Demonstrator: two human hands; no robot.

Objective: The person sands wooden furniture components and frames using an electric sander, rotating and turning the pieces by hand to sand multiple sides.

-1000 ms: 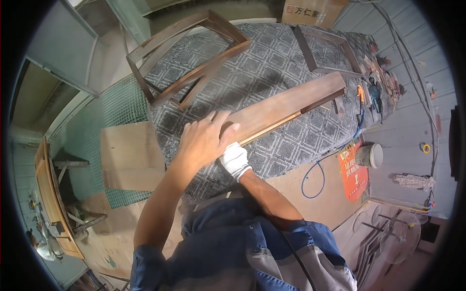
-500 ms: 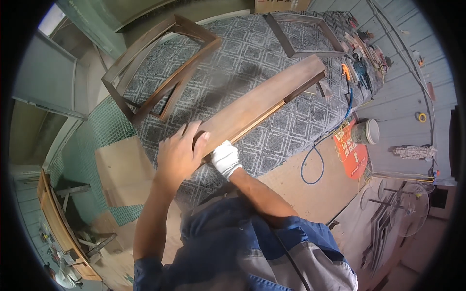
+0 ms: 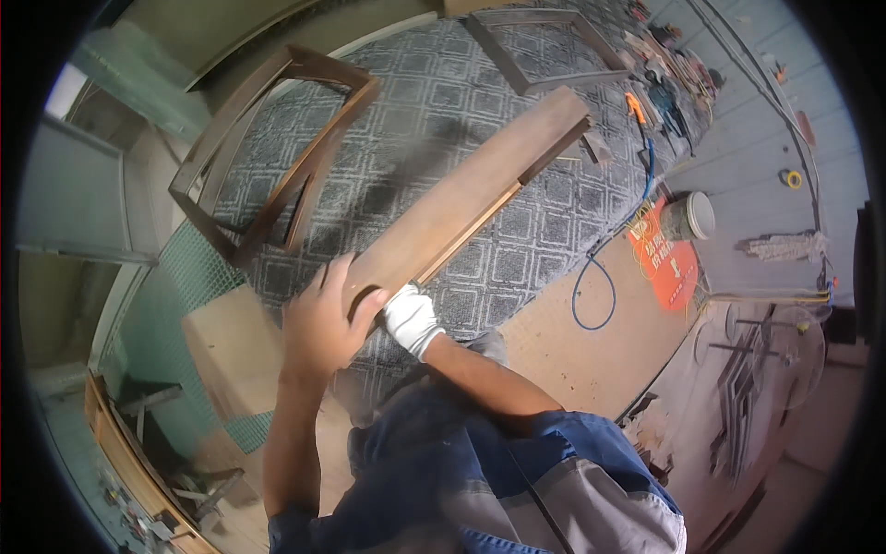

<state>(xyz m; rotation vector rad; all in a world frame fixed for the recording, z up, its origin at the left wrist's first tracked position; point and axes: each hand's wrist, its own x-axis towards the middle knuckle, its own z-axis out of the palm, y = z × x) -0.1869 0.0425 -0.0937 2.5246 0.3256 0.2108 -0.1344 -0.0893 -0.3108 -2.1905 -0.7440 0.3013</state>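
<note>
A long brown wooden board (image 3: 471, 198) is laid slantwise across a grey patterned cloth (image 3: 554, 231), its near end held by both hands. The bare left hand (image 3: 323, 323) is curled over that end, thumb hooked round the edge. The right hand (image 3: 411, 319), in a white glove, is closed on the board's near right side. An open wooden frame (image 3: 277, 148) lies to the far left; a blue cable (image 3: 600, 277) trails on the right.
</note>
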